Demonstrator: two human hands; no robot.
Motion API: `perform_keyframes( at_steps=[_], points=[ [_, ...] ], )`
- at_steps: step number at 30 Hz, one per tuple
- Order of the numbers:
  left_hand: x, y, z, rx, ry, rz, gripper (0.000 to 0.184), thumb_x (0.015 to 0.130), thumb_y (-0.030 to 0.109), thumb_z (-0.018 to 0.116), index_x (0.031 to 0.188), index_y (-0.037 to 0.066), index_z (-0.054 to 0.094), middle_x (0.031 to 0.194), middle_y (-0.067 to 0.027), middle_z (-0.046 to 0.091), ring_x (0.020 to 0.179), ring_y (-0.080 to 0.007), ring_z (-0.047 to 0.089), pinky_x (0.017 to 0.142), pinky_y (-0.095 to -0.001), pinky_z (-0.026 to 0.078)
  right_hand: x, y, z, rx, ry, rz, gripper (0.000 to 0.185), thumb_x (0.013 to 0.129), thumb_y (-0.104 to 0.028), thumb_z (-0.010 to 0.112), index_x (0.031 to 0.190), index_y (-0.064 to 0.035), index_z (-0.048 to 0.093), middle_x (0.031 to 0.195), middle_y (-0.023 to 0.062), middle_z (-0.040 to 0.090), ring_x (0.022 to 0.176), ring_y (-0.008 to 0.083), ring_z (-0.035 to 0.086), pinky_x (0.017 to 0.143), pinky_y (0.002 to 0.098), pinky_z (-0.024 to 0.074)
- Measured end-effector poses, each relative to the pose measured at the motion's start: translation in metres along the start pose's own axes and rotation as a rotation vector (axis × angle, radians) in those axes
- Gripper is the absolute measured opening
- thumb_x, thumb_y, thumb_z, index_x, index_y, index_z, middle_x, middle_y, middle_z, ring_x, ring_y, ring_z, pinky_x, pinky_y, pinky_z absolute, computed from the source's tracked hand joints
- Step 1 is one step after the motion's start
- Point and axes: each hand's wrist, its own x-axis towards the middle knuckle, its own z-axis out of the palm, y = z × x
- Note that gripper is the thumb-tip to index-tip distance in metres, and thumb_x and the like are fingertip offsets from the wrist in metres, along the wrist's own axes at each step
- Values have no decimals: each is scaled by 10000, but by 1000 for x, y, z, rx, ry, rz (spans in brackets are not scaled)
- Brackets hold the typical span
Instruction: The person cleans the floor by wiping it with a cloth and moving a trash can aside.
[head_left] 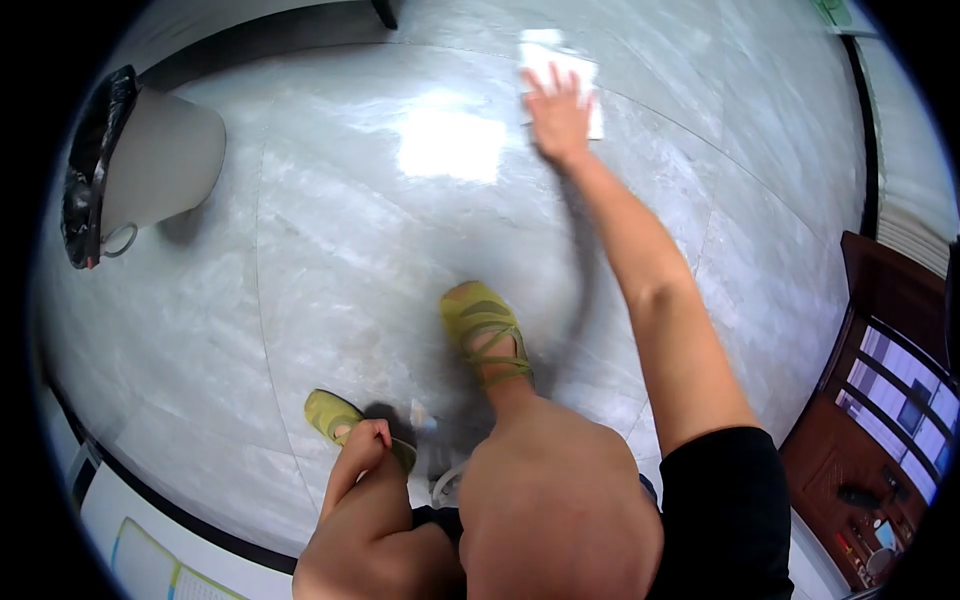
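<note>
Stretched far forward, my right hand [562, 118] lies flat with fingers spread on a white cloth or tissue [547, 62], pressing it against the shiny grey marble-look floor [350, 240]. My left hand [371, 438] rests beside my left knee, above the green shoe [330, 412], with its fingers curled in; whether it holds anything is hidden. The other green shoe [482, 318] stands on the floor near the middle of the view.
A grey bin [165, 155] with a black liner is at the upper left. Dark wooden furniture [830, 450] holding small items stands at the lower right. White furniture [110, 500] with a green-edged sheet is at the lower left.
</note>
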Motion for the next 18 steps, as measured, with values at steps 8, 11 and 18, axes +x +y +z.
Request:
perform_keyframes(
  at_steps=[8,11,18],
  points=[
    [6,5,-1,25,13,95,120,649,-27,515,636,46,610,676,-132,633,660,-289,625,610,-372,480,-106,-234,34,188,-225,-691,465,944,-411,437,1407,-362,439,1562,22,266,1454,312,167,1156,592,74],
    [4,12,-3,34,41,142,142,652,-34,506,655,47,622,686,-142,638,664,-307,625,616,-385,481,-116,-249,24,231,-270,-861,503,934,-424,483,1428,-376,402,1562,20,258,1453,310,166,1154,589,102],
    [-14,3,-3,-49,90,61,182,667,-60,470,683,37,624,706,-163,640,708,-329,630,648,-389,479,-24,-110,23,-189,-3,-207,575,945,-465,437,1481,-284,330,1555,67,253,1433,329,203,1122,628,148]
  ],
)
